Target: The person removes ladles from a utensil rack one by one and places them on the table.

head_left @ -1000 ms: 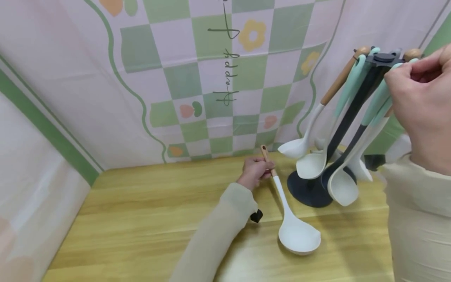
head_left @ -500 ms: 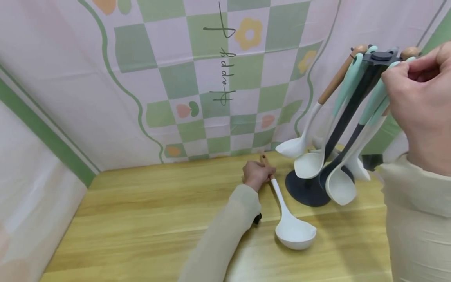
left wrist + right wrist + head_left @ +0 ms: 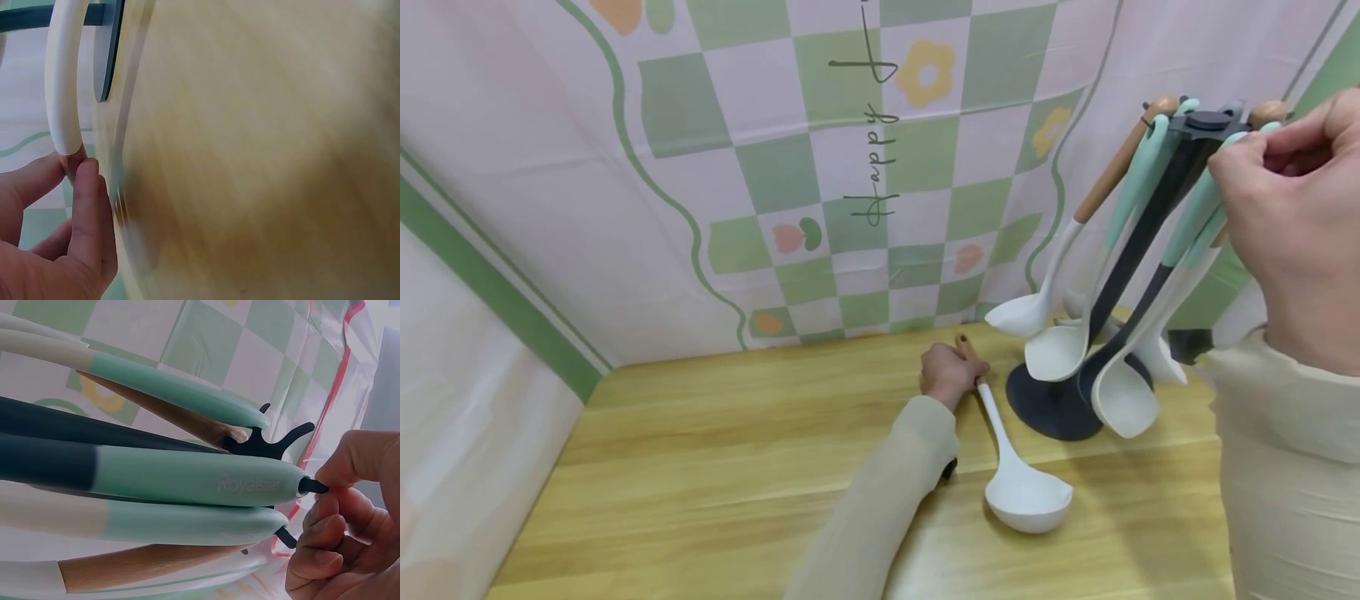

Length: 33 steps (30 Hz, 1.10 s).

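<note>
A white ladle [image 3: 1028,496] with a pointed lip and a wooden handle lies with its bowl low at the tabletop. My left hand [image 3: 951,372] grips the wooden part of the handle. In the left wrist view, thumb and fingers pinch it just below the white shaft [image 3: 64,81]. At the right, my right hand [image 3: 1303,217] is up at the top of a dark utensil stand [image 3: 1060,408]. The right wrist view shows its thumb and index finger pinching the tip of a black hook [image 3: 314,485], from which a mint-handled utensil [image 3: 194,478] hangs.
Several other utensils hang around the stand, among them a white ladle [image 3: 1018,315] with a wooden handle and a pale spoon [image 3: 1126,400]. Behind the wooden table [image 3: 715,467] hangs a checkered cloth [image 3: 850,167]. The ladle lies left of the stand's round base.
My left hand and the ladle's handle end have come down slightly and toward me, the bowl staying nearly in place. The right hand keeps its place on the stand. The view has shifted a little.
</note>
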{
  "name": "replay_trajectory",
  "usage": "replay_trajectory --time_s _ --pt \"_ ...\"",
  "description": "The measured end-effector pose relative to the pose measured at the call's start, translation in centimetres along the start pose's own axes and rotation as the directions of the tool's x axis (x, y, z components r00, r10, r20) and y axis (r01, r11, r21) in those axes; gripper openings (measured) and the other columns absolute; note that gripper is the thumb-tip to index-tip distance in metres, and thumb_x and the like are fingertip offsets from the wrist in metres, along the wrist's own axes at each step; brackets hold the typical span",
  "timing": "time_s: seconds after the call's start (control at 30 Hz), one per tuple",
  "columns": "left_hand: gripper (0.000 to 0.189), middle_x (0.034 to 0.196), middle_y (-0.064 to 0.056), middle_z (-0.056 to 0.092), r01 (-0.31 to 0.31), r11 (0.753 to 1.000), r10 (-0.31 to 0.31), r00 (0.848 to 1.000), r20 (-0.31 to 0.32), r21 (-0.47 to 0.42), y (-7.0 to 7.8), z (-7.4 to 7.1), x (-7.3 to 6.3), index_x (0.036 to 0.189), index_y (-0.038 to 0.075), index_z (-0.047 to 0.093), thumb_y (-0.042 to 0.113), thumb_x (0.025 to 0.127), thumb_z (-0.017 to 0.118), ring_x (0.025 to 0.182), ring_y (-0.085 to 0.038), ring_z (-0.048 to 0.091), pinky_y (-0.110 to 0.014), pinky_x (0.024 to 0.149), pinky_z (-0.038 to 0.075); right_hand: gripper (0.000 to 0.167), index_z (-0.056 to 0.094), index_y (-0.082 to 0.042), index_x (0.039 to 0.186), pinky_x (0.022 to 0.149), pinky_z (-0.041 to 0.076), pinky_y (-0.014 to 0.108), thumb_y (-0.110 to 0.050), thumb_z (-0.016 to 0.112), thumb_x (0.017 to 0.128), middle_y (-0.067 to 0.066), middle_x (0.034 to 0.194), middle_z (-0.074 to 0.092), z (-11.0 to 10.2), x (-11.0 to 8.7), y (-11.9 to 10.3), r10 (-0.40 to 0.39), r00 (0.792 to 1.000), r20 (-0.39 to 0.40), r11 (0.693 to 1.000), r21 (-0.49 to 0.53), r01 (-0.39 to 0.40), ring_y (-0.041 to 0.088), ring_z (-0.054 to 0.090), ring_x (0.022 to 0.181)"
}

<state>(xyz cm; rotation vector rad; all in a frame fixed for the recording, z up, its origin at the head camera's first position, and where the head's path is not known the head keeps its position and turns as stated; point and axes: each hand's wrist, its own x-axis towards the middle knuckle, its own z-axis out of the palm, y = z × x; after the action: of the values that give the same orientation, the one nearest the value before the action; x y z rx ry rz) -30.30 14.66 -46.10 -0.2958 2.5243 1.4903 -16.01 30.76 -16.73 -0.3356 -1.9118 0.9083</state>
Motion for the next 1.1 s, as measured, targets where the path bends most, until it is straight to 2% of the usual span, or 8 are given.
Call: replay_trajectory --time_s 0.13,0.3,0.43,0.57,0.67,0.8,1.0,1.1 --pt "0.032 0.048 0.007 0.065 -0.003 1.0 0.003 1.0 -0.006 -0.012 -0.1 0.0 0.0 0.061 0.023 0.069 0.032 0.073 0.097 0.045 -0.011 0.063 -0.027 0.053 0.053 0.024 0.049 -0.043 0.08 0.058 0.034 0.001 -0.028 0.058 0.095 -0.025 0.08 0.051 0.1 0.0 0.0 -0.014 1.0 0.003 1.0 0.01 0.014 -0.011 0.046 0.069" --pt "0.03 0.047 0.005 0.064 -0.014 0.999 0.013 1.0 -0.023 -0.044 0.8 -1.3 -2.2 0.064 0.02 0.071 0.03 0.077 0.096 0.044 -0.011 0.062 -0.026 0.052 0.052 0.021 0.05 -0.041 0.082 0.058 0.035 0.002 -0.028 0.06 0.095 -0.025 0.082 0.053 0.1 0.0 -0.2 0.025 0.999 0.023 0.999 0.028 -0.026 -0.009 0.048 0.071" --pt "0.026 0.056 0.005 0.069 -0.089 0.995 0.085 0.994 -0.067 -0.047 0.8 -1.7 -2.8 0.071 0.017 0.077 0.036 0.084 0.091 0.049 -0.01 0.062 -0.026 0.054 0.052 0.021 0.05 -0.041 0.082 0.057 0.035 0.002 -0.028 0.059 0.095 -0.026 0.082 0.053 0.0 0.0 -0.3 0.034 0.999 0.034 0.999 0.008 -0.035 -0.008 0.047 0.07" --pt "0.017 0.082 -0.005 0.079 -0.204 0.977 0.193 0.971 -0.138 -0.065 1.8 -3.4 -3.2 0.091 0.008 0.082 0.024 0.091 0.085 0.071 -0.018 0.071 -0.03 0.068 0.061 0.02 0.051 -0.042 0.083 0.056 0.034 0.003 -0.029 0.058 0.095 -0.025 0.08 0.052 0.0 -0.1 -0.4 0.031 0.999 0.033 0.999 -0.008 -0.031 -0.008 0.046 0.069" --pt "0.019 0.096 -0.011 0.08 -0.338 0.938 0.319 0.927 -0.198 -0.071 3.0 -4.5 -3.2 0.107 0.003 0.08 0.017 0.094 0.08 0.085 -0.023 0.076 -0.029 0.075 0.064 0.02 0.048 -0.044 0.084 0.059 0.033 0.002 -0.032 0.057 0.097 -0.026 0.08 0.049 0.0 -0.2 -0.3 0.032 0.999 0.001 0.999 -0.035 -0.032 -0.009 0.044 0.07" --pt "0.019 0.101 -0.011 0.08 -0.495 0.867 0.472 0.854 -0.221 -0.062 5.2 -5.7 -3.8 0.111 0.002 0.078 0.016 0.098 0.075 0.089 -0.022 0.077 -0.02 0.074 0.061 0.021 0.048 -0.044 0.082 0.064 0.034 0.002 -0.035 0.058 0.098 -0.027 0.076 0.046 0.1 -0.2 0.1 0.052 0.997 -0.052 0.998 -0.02 -0.053 -0.011 0.042 0.07" --pt "0.018 0.104 -0.008 0.081 -0.689 0.72 0.664 0.72 -0.203 -0.085 9.0 -6.7 -6.6 0.114 0.005 0.078 0.016 0.101 0.071 0.09 -0.017 0.077 -0.006 0.075 0.053 0.022 0.051 -0.043 0.08 0.062 0.033 0.001 -0.033 0.058 0.099 -0.023 0.077 0.046 0.3 0.1 0.3 0.064 0.997 -0.04 0.998 0.009 -0.064 -0.009 0.042 0.07" --pt "0.019 0.106 -0.009 0.081 -0.769 0.633 0.747 0.637 -0.19 -0.087 10.4 -6.8 -8.0 0.116 0.004 0.078 0.015 0.1 0.071 0.089 -0.015 0.077 -0.001 0.076 0.051 0.02 0.051 -0.044 0.084 0.061 0.032 0.001 -0.034 0.057 0.1 -0.023 0.08 0.046 0.1 0.0 0.4 0.076 0.997 -0.025 0.997 -0.012 -0.077 -0.009 0.041 0.072"
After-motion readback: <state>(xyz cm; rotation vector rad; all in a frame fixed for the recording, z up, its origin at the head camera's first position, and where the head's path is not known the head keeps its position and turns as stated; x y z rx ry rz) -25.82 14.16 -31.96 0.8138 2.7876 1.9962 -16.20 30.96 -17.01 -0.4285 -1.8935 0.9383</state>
